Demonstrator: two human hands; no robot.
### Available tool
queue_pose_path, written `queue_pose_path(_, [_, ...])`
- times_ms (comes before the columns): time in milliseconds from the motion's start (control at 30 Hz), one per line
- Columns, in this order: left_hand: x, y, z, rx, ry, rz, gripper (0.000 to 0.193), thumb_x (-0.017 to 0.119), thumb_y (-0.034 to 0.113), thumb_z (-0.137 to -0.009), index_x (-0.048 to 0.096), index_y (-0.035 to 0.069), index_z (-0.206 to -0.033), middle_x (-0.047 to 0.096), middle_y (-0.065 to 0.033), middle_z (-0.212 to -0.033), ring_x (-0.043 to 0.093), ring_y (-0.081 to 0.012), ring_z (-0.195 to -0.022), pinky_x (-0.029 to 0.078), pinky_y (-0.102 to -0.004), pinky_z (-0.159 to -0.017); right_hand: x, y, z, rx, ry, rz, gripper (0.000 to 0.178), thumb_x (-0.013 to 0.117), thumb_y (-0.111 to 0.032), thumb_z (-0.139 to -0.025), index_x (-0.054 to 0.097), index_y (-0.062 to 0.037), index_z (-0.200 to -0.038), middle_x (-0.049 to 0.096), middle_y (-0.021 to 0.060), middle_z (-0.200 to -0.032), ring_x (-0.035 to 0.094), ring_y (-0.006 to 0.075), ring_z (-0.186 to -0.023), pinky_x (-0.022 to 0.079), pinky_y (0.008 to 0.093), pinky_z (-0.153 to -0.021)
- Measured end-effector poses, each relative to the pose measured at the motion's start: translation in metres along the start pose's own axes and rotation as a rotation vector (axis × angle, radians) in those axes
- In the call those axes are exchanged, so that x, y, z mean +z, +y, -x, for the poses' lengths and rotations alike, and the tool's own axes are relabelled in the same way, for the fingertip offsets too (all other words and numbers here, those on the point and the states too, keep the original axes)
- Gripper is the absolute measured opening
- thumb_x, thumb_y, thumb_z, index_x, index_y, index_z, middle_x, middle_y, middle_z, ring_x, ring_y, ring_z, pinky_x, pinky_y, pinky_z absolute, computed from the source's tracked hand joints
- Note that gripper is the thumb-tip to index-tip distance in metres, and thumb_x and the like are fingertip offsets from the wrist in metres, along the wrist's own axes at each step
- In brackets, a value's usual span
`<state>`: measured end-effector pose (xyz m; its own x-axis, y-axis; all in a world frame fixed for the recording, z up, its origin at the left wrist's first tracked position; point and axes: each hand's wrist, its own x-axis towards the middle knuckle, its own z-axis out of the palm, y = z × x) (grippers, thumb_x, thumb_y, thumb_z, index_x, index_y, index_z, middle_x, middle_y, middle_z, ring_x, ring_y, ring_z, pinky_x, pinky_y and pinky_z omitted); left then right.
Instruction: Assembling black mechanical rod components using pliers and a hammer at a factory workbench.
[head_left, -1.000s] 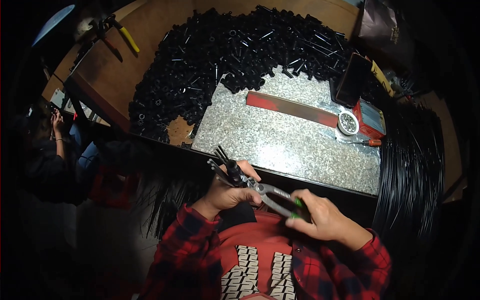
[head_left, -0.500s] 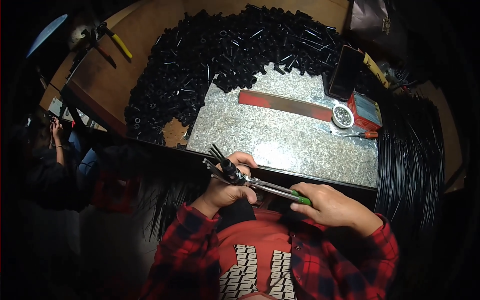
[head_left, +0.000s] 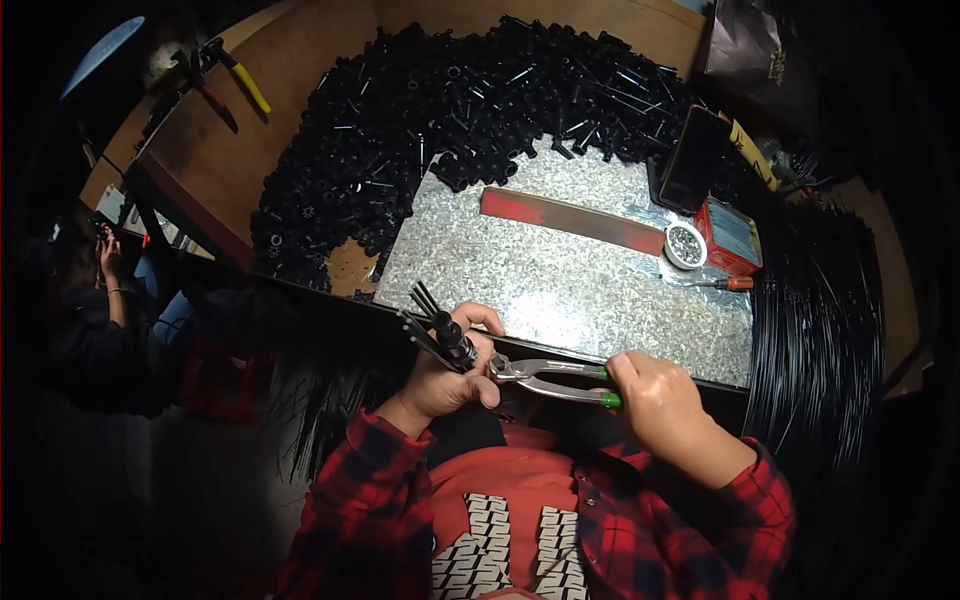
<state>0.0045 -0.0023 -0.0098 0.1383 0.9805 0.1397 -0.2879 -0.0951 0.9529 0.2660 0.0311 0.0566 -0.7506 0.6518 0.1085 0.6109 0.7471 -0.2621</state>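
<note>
Close to the front edge of the worktop, my left hand (head_left: pixel 437 388) is closed around a black tubular part (head_left: pixel 450 336) with several thin black rods fanning out of its upper left side. A metal collar shows partly on the part; the rest is hidden in my fingers. My right hand (head_left: pixel 655 396) grips the green handle ends of a pair of silver pliers (head_left: pixel 550 384), whose handles stand apart. The pliers' jaws are at the part beside my left fingers; whether they bite on it I cannot tell.
A heap of black tubular parts (head_left: pixel 400 130) covers the far and left worktop. On the speckled slab (head_left: pixel 440 260) lie a red-brown bar (head_left: pixel 570 222), a white bowl of small metal pieces (head_left: pixel 685 246), a red box (head_left: pixel 730 236) and a screwdriver (head_left: pixel 735 284). Long black rods (head_left: pixel 815 320) hang at right.
The pliers' handles have spread apart, and my right hand has turned and moved slightly up and right. My left hand with the black part has shifted a little to the left.
</note>
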Motion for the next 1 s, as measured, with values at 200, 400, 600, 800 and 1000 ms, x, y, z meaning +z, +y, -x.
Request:
queue_pose_path(200, [0.002, -0.003, -0.004, 0.016, -0.06, -0.037, 0.083, 0.085, 0.049, -0.046, 0.038, 0.007, -0.099, 0.038, 0.0098, -0.057, 0.039, 0.0002, -0.055, 0.027, -0.0155, -0.051, -0.014, -0.002, -0.001, -0.095, 0.103, 0.269, 0.026, 0.063, -0.028, -0.08, 0.048, -0.0055, -0.078, 0.047, 0.0089, -0.067, 0.054, 0.0238, -0.057, 0.044, 0.036, -0.052])
queue_pose_path(400, [0.005, -0.011, -0.004, -0.075, -0.101, 0.057, 0.075, 0.091, 0.035, -0.047, 0.031, 0.015, -0.087, 0.032, 0.0091, -0.063, 0.031, -0.0013, -0.056, 0.024, -0.0191, -0.049, -0.026, -0.005, -0.003, -0.113, 0.09, 0.371, 0.026, 0.062, -0.028, -0.08, 0.048, -0.0059, -0.077, 0.045, 0.0072, -0.065, 0.052, 0.0214, -0.056, 0.044, 0.0352, -0.051])
queue_pose_path(600, [0.006, -0.014, -0.002, -0.114, -0.104, -0.02, 0.067, 0.091, 0.02, -0.054, 0.031, 0.015, -0.084, 0.036, 0.0071, -0.065, 0.034, -0.0028, -0.058, 0.029, -0.0194, -0.052, -0.012, -0.004, 0.001, -0.075, 0.02, 0.324, 0.02, 0.06, -0.021, -0.081, 0.049, -0.005, -0.078, 0.052, 0.0097, -0.066, 0.057, 0.0249, -0.056, 0.046, 0.0363, -0.051])
queue_pose_path(800, [0.008, -0.008, 0.002, 0.017, -0.02, 0.279, 0.069, 0.081, 0.056, -0.058, 0.034, 0.014, -0.087, 0.041, 0.0057, -0.061, 0.038, -0.0051, -0.052, 0.031, -0.0207, -0.05, 0.006, -0.004, -0.001, 0.098, -0.306, -0.448, 0.033, 0.065, -0.028, -0.085, 0.048, -0.0007, -0.09, 0.059, 0.0175, -0.07, 0.061, 0.037, -0.063, 0.047, 0.0421, -0.054])
queue_pose_path(1000, [-0.002, 0.001, 0.002, 0.162, -0.05, 0.212, 0.054, 0.072, 0.052, -0.072, 0.039, 0.011, -0.085, 0.042, 0.0016, -0.056, 0.04, -0.0093, -0.048, 0.034, -0.0242, -0.048, 0.009, -0.006, 0.014, 0.309, 0.142, -0.626, 0.031, 0.069, -0.018, -0.084, 0.045, -0.0025, -0.097, 0.051, 0.0083, -0.063, 0.054, 0.0209, -0.055, 0.041, 0.0318, -0.052])
